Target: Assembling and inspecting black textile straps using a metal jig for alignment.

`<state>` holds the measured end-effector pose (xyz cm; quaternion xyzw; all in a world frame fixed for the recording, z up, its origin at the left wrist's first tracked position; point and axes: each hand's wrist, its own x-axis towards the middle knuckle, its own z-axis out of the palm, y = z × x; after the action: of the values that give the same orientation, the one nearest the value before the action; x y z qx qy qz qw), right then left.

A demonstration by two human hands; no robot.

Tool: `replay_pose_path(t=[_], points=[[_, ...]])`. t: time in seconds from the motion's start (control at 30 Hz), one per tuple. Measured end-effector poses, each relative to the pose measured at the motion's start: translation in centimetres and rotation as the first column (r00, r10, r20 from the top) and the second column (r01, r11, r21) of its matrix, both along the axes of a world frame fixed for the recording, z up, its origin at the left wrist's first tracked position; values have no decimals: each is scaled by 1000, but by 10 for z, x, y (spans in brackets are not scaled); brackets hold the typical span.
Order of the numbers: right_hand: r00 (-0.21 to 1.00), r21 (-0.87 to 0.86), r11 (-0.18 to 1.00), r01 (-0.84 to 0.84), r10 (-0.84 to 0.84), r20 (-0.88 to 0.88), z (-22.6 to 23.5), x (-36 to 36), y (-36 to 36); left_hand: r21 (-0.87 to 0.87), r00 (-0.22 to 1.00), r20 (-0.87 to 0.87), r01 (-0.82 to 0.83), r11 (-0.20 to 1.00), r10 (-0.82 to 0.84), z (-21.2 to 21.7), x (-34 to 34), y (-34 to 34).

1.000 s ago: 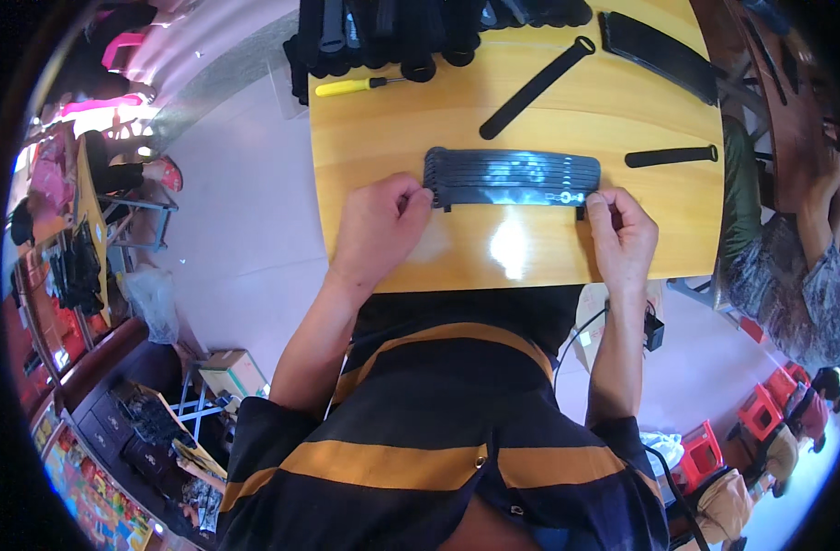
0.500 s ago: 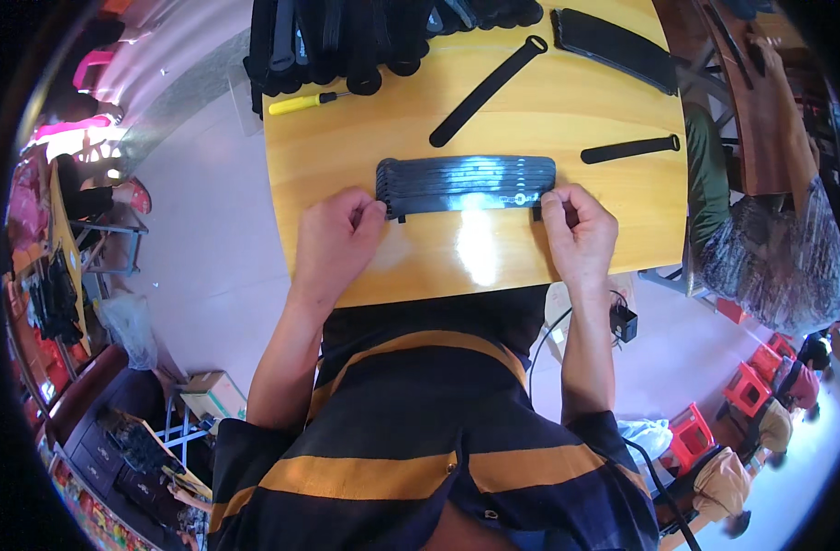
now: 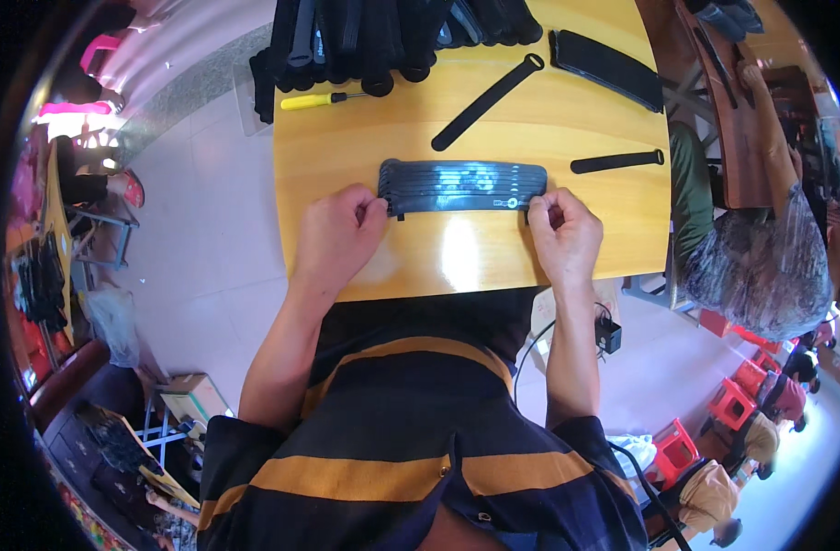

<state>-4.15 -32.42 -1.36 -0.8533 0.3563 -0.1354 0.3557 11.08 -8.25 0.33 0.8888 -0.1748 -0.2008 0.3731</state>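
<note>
A row of overlapping black straps (image 3: 464, 186) lies near the table's front edge, its surface shiny as if under clear film, with a small white print at its lower right. My left hand (image 3: 340, 237) is closed in a pinch at the row's left end. At the right end my right hand (image 3: 565, 234) pinches the lower corner. Small dark tabs stick out below the row beside each hand. Beyond it lies a loose black strap (image 3: 486, 103) with a ring-shaped end, slanting up to the right. A shorter black strap (image 3: 617, 162) rests to the right.
Black straps in a large pile (image 3: 365, 41) cover the table's far left, with a yellow-handled screwdriver (image 3: 312, 101) before them. A black stack (image 3: 607, 69) sits far right. Beyond the table's right edge a person (image 3: 760, 262) works at another table (image 3: 728, 110). Red stools (image 3: 674, 452) stand lower right.
The view has shifted slightly. My right hand has come a little closer to my left, and the strap row looks a bit flatter, still pinched at both ends.
</note>
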Motion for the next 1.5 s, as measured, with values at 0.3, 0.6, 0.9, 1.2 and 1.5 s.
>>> replay_pose_path(t=[0.3, 0.6, 0.9, 1.2, 1.5], points=[[999, 18, 1000, 4, -3, -53, 6, 1, -2, 52, 995, 100, 19, 998, -24, -13, -2, 2], [968, -210, 977, -31, -23, -249, 28, 0, 3, 102, 968, 235, 67, 993, -90, -17, -7, 11], [882, -539, 818, -200, 390, 265, 21, 34, 32, -323, 917, 383, 20, 946, 112, -13, 2, 34], [865, -648, 746, -153, 418, 277, 5, 111, 63, -169, 654, 748, 346, 923, -108, -14, 21, -43], [941, -630, 743, -224, 332, 58, -28, 104, 34, 76, 585, 778, 275, 959, -230, -40, 26, -57]])
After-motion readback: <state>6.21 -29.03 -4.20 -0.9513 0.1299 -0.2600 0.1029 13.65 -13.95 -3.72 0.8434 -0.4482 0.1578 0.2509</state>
